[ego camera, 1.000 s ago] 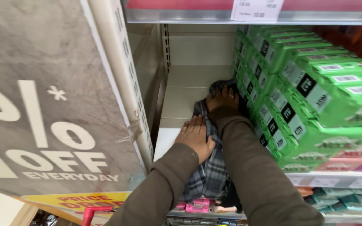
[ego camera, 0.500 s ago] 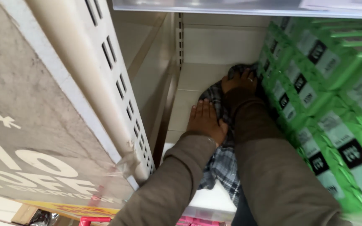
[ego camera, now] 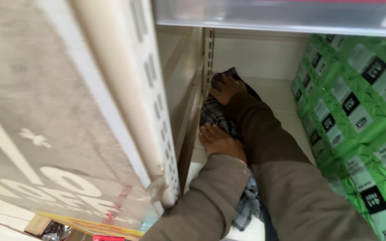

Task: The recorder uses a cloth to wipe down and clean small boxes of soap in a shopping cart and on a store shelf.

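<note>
**Caller:** Both hands are sliding leftward across the shelf since a moment ago, and the cloth is travelling with them toward the slotted upright in the back corner.

**Analyst:** Right, and the right hand [ego camera: 227, 87] is reaching deepest now, lying flat and open, palm down on the far end of the plaid cloth [ego camera: 220, 117], just beside that upright [ego camera: 208, 53].

**Caller:** What is the left hand [ego camera: 220, 143] doing?

**Analyst:** It is lying nearer the front edge, fingers stretched out and pressing flat on the same cloth (no pinch or grip showing from either hand).

**Caller:** So where is the cloth sitting?

**Analyst:** It is lying on the white shelf [ego camera: 278, 96], running from the back left corner forward under both brown sleeves, with its near end hanging over the front edge.

**Caller:** And on the right side?

**Analyst:** Green packages [ego camera: 358, 116] are standing stacked in rows along the shelf, close beside the right sleeve, while a grey sale sign [ego camera: 41, 134] is filling the left of the view.
</note>
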